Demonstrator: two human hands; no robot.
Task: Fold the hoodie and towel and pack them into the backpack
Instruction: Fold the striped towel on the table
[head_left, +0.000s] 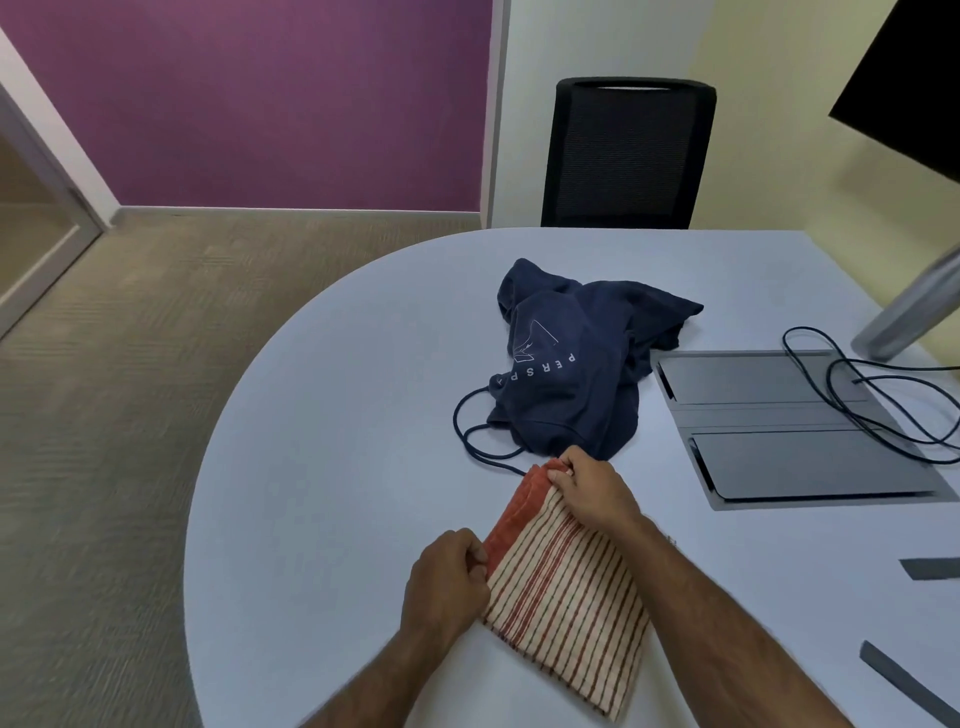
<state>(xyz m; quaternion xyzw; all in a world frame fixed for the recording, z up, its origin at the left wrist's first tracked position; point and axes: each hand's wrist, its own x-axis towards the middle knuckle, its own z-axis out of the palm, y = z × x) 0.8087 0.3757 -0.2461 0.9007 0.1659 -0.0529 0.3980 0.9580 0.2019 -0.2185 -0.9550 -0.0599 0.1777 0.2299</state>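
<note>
A cream towel (566, 603) with rust-red stripes and an orange edge lies folded on the pale table (322, 467), close to me. My left hand (449, 582) pinches its near left corner. My right hand (589, 491) pinches its far corner by the orange edge. Just beyond the towel, a navy hoodie (571, 364) with white lettering lies crumpled, its drawcord looping out to the left. No backpack is in view.
A grey flip-up cable panel (769, 431) is set into the table at the right, with black cables (862, 389) looped over it. A monitor arm (914, 306) stands at the far right. A black mesh chair (626, 153) is behind the table.
</note>
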